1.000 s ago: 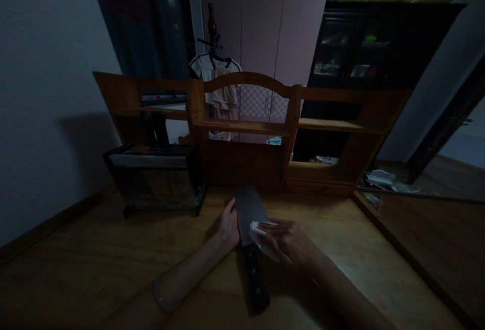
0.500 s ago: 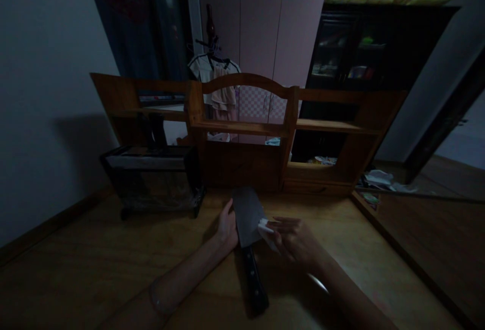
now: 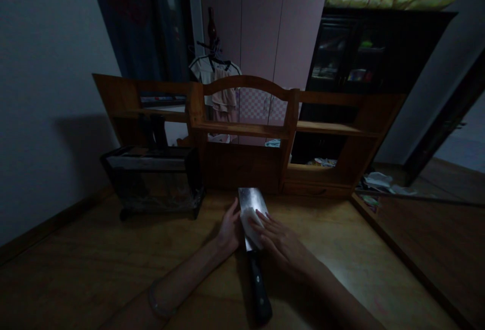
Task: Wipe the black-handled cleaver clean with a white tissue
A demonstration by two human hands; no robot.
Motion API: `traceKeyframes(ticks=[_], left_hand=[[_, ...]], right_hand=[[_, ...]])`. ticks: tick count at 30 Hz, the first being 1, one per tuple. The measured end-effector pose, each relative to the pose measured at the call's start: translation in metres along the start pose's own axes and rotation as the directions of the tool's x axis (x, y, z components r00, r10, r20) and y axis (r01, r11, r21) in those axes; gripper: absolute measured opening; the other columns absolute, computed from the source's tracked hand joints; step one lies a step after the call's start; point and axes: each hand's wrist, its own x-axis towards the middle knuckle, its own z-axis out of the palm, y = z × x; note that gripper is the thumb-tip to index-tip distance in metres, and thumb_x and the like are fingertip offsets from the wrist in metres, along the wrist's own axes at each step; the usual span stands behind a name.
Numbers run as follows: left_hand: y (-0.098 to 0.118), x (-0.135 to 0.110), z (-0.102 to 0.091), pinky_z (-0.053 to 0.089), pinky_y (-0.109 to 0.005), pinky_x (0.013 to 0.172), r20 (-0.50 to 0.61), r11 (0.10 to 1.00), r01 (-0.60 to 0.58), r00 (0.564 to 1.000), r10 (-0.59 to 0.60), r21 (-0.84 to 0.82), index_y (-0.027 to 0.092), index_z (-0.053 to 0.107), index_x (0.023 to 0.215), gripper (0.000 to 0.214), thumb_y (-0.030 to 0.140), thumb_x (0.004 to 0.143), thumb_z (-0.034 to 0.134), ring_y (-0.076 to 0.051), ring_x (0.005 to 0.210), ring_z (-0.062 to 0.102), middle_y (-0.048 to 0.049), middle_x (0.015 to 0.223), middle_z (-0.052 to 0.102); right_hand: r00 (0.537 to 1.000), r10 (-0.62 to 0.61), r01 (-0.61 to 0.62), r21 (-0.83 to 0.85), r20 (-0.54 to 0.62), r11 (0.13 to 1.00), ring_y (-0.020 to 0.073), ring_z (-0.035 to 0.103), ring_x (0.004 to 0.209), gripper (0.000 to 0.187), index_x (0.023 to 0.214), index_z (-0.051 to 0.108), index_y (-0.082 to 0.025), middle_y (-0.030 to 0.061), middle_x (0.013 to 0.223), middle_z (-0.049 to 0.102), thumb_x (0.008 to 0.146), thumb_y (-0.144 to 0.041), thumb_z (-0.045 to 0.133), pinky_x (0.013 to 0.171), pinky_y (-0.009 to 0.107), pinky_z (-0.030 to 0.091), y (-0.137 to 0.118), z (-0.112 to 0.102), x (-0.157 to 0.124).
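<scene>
A cleaver [image 3: 253, 197] with a broad steel blade and a black riveted handle [image 3: 259, 289] lies over the desk, its handle toward me. My left hand [image 3: 229, 229] grips the blade by its left edge; the fingers beneath are hidden. Against the blade's face, my right hand [image 3: 278, 239] presses a folded white tissue [image 3: 250, 225] under its fingers. The tissue covers the lower middle of the blade, and the upper end shows bright.
The wooden desk [image 3: 182, 269] has a shelf unit [image 3: 242, 129] along its back. At the left stands a dark knife block [image 3: 151, 178] with black handles rising from it. A raised rim [image 3: 397, 249] borders the desk's right side.
My right hand and the tissue have moved left from the blade's right edge onto its face. The blade has tilted and catches more light. My left hand stays on the left edge.
</scene>
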Motion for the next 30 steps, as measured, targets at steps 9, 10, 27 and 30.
traceKeyframes(ticks=[9,10,27,30], left_hand=[[-0.002,0.001,0.003,0.049,-0.045,0.093,0.044,0.999,0.037,0.998,-0.036,-0.038,0.003,0.063,0.113,0.063,0.059,0.09,0.047,-0.036,0.096,0.069,-0.0219,0.095,0.072],[-0.002,0.001,0.004,0.048,-0.045,0.093,0.062,0.998,0.042,0.997,-0.039,-0.045,0.003,0.062,0.115,0.064,0.059,0.09,0.047,-0.036,0.097,0.069,-0.0222,0.097,0.072],[-0.001,-0.01,0.02,0.042,-0.044,0.101,0.27,0.995,0.098,0.958,-0.098,0.012,0.006,0.058,0.126,0.056,0.049,0.097,0.039,-0.033,0.111,0.063,-0.0187,0.114,0.068],[-0.004,-0.008,0.017,0.042,-0.039,0.101,0.231,0.995,0.08,0.969,-0.091,0.056,0.007,0.061,0.124,0.044,0.037,0.097,0.044,-0.03,0.108,0.065,-0.0158,0.112,0.07]], right_hand=[[0.997,0.013,-0.008,-0.064,0.079,0.998,0.0194,0.015,0.147,0.051,0.153,0.017,-0.032,-0.0023,0.159,0.02,0.104,-0.033,0.029,0.121,0.05,0.016,-0.009,0.015,0.006],[0.997,0.017,-0.011,-0.077,0.073,0.997,0.0196,0.015,0.147,0.051,0.153,0.017,-0.032,-0.0024,0.158,0.021,0.104,-0.033,0.029,0.12,0.05,0.016,-0.008,0.016,0.006],[0.969,0.247,-0.241,-0.18,0.015,0.954,0.0226,0.014,0.148,0.058,0.154,0.005,-0.031,0.0033,0.16,0.016,0.102,-0.047,0.025,0.118,0.055,0.014,0.028,0.023,-0.004],[0.953,0.303,-0.297,-0.192,0.002,0.936,0.0232,0.014,0.147,0.059,0.154,0.007,-0.029,0.0057,0.159,0.017,0.102,-0.05,0.023,0.118,0.056,0.014,0.033,0.025,-0.005]])
